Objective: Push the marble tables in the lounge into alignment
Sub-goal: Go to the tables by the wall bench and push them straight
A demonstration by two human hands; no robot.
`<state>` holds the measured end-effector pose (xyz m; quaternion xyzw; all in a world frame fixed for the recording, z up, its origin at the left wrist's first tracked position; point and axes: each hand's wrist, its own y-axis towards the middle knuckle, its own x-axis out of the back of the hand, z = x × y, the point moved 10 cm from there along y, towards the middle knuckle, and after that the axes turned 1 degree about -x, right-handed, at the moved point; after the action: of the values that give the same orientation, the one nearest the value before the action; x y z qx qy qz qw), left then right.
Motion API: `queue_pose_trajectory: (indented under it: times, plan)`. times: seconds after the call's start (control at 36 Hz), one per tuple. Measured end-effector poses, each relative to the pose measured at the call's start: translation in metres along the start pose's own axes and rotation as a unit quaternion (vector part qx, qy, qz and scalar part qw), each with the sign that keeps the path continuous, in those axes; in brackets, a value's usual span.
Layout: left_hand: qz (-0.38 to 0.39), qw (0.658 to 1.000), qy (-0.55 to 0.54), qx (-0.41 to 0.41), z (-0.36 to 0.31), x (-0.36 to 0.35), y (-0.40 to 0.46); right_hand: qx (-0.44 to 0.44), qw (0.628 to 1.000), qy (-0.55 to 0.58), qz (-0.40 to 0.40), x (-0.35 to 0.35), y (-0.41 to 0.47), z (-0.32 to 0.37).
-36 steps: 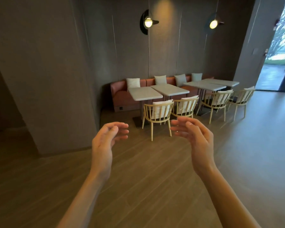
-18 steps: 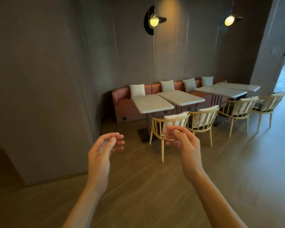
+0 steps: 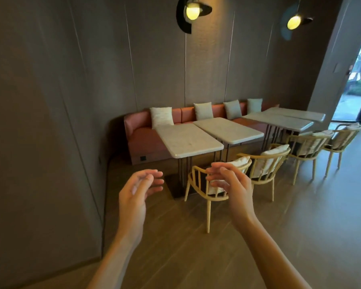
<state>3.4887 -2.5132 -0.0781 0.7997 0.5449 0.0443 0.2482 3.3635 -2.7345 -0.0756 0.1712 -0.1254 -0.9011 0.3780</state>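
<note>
Several white marble tables stand in a row along a pink bench. The nearest table point(image 3: 188, 139) is at the left end, a second table point(image 3: 227, 130) sits beside it with a gap, and a third table point(image 3: 279, 120) and a farther one point(image 3: 296, 113) follow to the right. Their front edges do not line up. My left hand point(image 3: 137, 195) and my right hand point(image 3: 231, 186) are raised in front of me, fingers loosely curled, holding nothing. Both hands are well short of the tables.
Wooden chairs with cushions face the tables; the closest chair point(image 3: 208, 184) stands right behind my right hand. The pink bench point(image 3: 142, 140) with pillows runs along the back wall. A grey wall point(image 3: 40, 142) closes the left side. Wooden floor point(image 3: 196, 257) lies underfoot.
I have walked closer to the tables, which now appear larger and nearer. Both hands stay raised in the same loose pose.
</note>
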Motion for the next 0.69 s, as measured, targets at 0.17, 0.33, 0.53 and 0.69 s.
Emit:
queue_pose_trajectory:
  times: [0.17, 0.33, 0.53, 0.69]
  plan:
    - [0.040, 0.999, 0.006, 0.011, 0.053, 0.007, 0.143, 0.003, 1.000, -0.013, -0.023, -0.065, 0.111, -0.047]
    - [0.061, 0.998, 0.003, 0.017, 0.123, 0.018, 0.260, -0.001, 0.999, -0.011, -0.041, -0.114, 0.221, -0.112]
    - [0.038, 0.999, 0.016, 0.035, 0.233, 0.058, 0.406, -0.005, 0.999, -0.005, -0.041, -0.186, 0.369, -0.226]
    - [0.008, 0.998, 0.032, 0.061, 0.304, 0.085, 0.547, -0.047, 0.998, 0.005, -0.038, -0.247, 0.503, -0.307]
